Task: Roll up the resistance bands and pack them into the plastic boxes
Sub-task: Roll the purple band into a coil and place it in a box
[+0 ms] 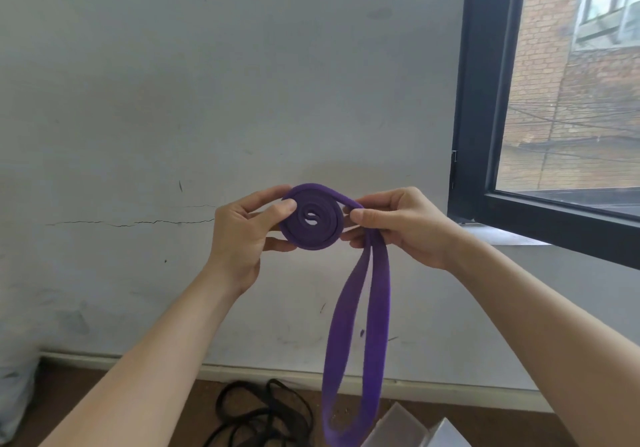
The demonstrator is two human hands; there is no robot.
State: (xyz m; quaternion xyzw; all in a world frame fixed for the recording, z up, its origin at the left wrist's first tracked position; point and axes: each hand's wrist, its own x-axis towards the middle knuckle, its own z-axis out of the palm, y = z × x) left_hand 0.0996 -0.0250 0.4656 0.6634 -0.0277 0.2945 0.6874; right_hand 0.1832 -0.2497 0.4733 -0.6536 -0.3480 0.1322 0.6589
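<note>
A purple resistance band (313, 219) is partly wound into a flat coil held up in front of the wall. My left hand (242, 235) grips the coil, thumb on its face and fingers behind it. To the right of the coil, my right hand (398, 224) pinches the two strands where they leave it. The rest of the band hangs down as a long loop reaching the floor area. Clear plastic boxes (398, 426) show at the bottom edge, right of the loop's end.
Black resistance bands (256, 415) lie tangled on the brown floor below my left arm. A white wall with a skirting board (242, 374) is ahead. A dark-framed window (485, 117) and its sill stand to the right.
</note>
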